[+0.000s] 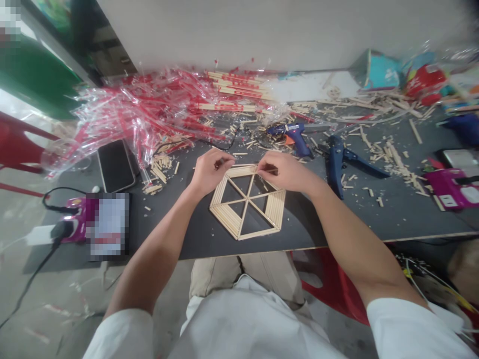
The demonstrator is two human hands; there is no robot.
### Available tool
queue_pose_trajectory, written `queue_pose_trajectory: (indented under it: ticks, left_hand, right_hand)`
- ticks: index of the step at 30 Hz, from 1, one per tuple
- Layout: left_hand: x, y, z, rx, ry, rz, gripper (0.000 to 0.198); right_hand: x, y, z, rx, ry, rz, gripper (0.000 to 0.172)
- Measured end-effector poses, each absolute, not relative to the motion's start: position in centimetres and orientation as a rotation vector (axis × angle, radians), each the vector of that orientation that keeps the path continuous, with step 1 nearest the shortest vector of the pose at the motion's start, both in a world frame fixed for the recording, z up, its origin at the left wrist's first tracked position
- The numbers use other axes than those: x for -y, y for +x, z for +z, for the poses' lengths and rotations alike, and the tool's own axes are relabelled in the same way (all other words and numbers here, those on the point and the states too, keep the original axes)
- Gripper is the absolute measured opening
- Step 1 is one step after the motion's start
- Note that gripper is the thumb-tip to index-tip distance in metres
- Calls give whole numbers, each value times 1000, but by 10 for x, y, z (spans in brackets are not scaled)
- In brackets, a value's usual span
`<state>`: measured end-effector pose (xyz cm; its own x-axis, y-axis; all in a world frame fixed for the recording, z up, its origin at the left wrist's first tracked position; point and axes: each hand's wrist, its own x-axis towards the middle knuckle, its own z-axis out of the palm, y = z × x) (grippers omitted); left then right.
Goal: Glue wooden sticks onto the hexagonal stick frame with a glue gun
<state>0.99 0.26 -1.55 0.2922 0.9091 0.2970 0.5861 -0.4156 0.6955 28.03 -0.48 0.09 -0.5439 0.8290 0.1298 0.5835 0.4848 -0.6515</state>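
Observation:
A hexagonal frame (274, 213) of pale wooden sticks lies on the dark table in front of me, with spokes meeting in its middle. Several sticks are stacked in rows along some of its sides, leaving dark triangular gaps. At its far left corner, my left hand (211, 169) is closed in a pinch. My right hand (284, 171) pinches at the far right part of the same side. Between the two sets of fingertips runs a thin wooden stick (244, 165) along the far side. Its ends are mostly hidden by my fingers.
A blue glue gun (297, 137) and blue cutters (337, 159) lie beyond my right hand. Red-printed plastic wrappers (160, 99) heap at the back left. A phone (117, 165) and purple power strip (79, 219) are left. Stick offcuts (396, 159) litter the right.

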Motion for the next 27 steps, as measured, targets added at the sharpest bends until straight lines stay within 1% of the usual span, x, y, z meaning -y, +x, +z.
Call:
queue_pose_trajectory:
  ticks: [4, 10, 17, 23, 27]
  left_hand:
    - [4, 12, -14, -1260, 2270, 858, 21]
    - [14, 19, -11, -1164, 2486, 725, 18]
    - [3, 15, -18, -1177, 2244, 882, 17]
    - [0, 16, -17, -1284, 2151, 971, 28]
    - [0, 16, -17, -1281, 2140, 971, 29]
  right_hand:
    - [5, 279, 0, 2331, -1151, 711, 11]
    - [5, 278, -1, 2329, -1161, 717, 7]
    - [5, 279, -1, 2320, -1161, 721, 6]
    - [4, 279, -2, 2297, -1150, 741, 5]
    - [6, 277, -1, 2300, -1149, 719, 6]
